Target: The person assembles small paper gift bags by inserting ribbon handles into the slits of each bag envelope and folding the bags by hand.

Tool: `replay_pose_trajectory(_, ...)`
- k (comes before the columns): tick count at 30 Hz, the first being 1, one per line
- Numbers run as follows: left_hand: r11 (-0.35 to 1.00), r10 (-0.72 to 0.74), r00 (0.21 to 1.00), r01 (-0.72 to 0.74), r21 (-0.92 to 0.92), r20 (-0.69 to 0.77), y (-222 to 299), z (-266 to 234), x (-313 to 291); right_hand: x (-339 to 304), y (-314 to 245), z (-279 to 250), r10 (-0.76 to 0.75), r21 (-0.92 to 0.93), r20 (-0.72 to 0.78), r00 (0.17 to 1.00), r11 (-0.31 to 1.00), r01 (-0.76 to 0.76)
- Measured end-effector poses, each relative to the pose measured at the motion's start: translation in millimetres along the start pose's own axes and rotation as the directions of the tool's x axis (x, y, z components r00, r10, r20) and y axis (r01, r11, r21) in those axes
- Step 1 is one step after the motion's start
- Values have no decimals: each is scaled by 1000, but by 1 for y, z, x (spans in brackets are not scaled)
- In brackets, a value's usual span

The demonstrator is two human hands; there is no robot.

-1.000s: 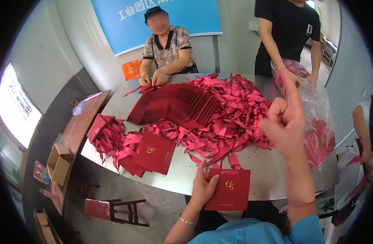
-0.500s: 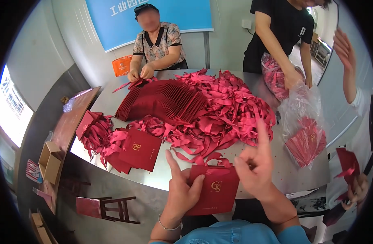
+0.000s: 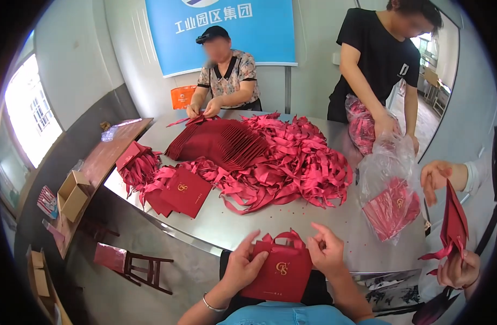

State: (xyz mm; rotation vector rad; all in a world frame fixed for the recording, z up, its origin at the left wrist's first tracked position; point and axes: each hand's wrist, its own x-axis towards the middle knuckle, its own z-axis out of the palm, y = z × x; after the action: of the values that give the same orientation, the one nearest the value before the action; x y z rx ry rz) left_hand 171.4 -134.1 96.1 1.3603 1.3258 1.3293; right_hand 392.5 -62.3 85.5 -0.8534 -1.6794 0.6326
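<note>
1. The red paper bag (image 3: 283, 273) lies flat at the near edge of the grey table (image 3: 292, 222), its gold emblem facing up and its ribbon handle (image 3: 285, 237) arching away from the person toward the middle of the table.
2. Its long axis runs from the handle end down toward the person's body, tilted slightly, with the bottom edge hanging past the table rim over the lap.
3. The left hand (image 3: 243, 268) grasps the bag's left edge, thumb on the front face and fingers curled behind; the grip looks firm.
4. The right hand (image 3: 327, 252) sits at the upper right corner beside the handle, fingers pinching there. Whether it nips ribbon or just the bag's rim, I cannot tell.
5. Both hands are touching the bag, one on either side; the right is the nearer to the handle.
6. Beyond lies a heap of red ribbons (image 3: 292, 162), then a fanned stack of folded bags (image 3: 221, 141) and a small pile of bags (image 3: 186, 189) to the left.
7. To the right stands a clear plastic sack (image 3: 392, 189) holding more red pieces; other people's hands work around the table.
</note>
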Motion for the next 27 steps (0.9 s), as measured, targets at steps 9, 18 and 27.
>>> replay_pose_trajectory(9,985,-59,998,60,-160,9,-9,32,-46,-62,51,-16,272,145,31,962,951,-273)
replay_pose_trajectory(18,992,-102,995,100,-73,-23,-25,16,-66,-64,38,-14,101,-232,-36,994,967,-107)
replay_pose_trajectory(27,987,-40,999,40,-153,7,-24,16,-87,-68,45,-3,-70,-411,-67,995,911,37)
